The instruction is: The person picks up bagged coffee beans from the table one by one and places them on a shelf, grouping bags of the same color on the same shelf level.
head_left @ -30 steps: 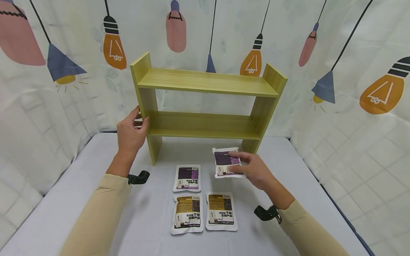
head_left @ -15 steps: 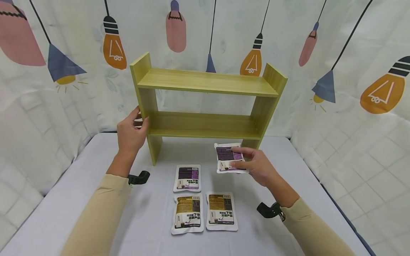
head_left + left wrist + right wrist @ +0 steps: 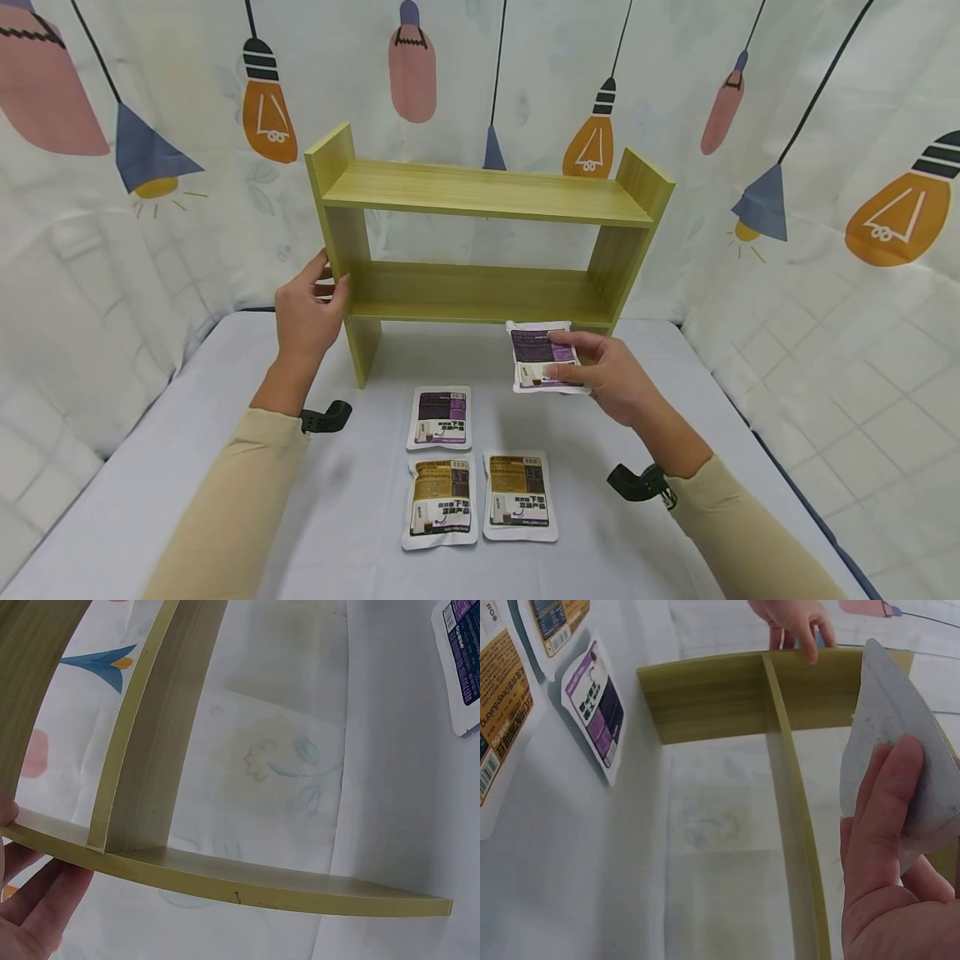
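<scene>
The small flat white sachet with the purple label (image 3: 542, 357) looks light and soft, a sealed foil-like pouch that would bend under a firm squeeze and could slide between smooth fingertips, so an edge or corner pinch suits it best. That is how the right hand (image 3: 611, 379) has it: thumb on the printed face, fingers (image 3: 885, 802) curled behind the plain back, gripping its right edge. The sachet is lifted off the grey worktop (image 3: 225, 467), toward the far edge, just in front of the lower board of the yellow-green wooden two-tier shelf (image 3: 480, 242).

The left hand (image 3: 303, 312) holds the shelf's left upright, thumb on the front edge and fingers (image 3: 37, 900) wrapped round the outer side; the shelf looks rigid and steady.

Three more sachets lie flat near the middle of the worktop: another purple one (image 3: 441, 417), and two orange-brown ones (image 3: 442, 500) side by side nearer the front edge.
</scene>
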{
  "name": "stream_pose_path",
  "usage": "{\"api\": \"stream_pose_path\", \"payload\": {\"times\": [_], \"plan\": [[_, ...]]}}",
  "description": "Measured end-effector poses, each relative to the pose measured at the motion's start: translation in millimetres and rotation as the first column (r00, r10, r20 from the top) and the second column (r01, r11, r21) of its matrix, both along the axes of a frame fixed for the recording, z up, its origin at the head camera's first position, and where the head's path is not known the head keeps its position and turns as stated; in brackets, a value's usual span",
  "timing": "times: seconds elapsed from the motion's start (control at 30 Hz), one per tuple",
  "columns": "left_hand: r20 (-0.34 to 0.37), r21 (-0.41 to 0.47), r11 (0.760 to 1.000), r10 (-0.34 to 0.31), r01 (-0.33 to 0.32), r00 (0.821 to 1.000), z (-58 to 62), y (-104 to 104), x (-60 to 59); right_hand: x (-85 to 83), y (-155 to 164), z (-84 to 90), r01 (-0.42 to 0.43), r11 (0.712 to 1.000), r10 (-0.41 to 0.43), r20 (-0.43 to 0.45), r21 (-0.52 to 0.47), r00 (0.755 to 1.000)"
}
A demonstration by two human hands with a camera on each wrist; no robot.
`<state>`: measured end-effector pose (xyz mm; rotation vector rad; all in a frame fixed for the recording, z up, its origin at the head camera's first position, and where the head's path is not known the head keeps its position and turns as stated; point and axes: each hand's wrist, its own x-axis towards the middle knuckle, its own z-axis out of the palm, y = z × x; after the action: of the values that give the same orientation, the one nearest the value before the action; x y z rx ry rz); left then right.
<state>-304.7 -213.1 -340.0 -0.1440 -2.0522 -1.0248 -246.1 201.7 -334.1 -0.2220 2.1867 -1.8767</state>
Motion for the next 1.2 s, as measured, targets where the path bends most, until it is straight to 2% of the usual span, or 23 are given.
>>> {"api": "stream_pose_path", "payload": {"times": [0.43,1.2], "plan": [[-0.008,0.003,1.0,0.003,-0.003,1.0,1.6,0,1.9,2.7,2,14.9,-0.009,0.998,0.009,0.005,-0.058,1.0],[0.008,0.001,1.0,0.004,-0.004,1.0,-0.4,1,2.3,2.8,9,37.4,-0.027,0.997,0.025,-0.03,-0.076,0.999]]}}
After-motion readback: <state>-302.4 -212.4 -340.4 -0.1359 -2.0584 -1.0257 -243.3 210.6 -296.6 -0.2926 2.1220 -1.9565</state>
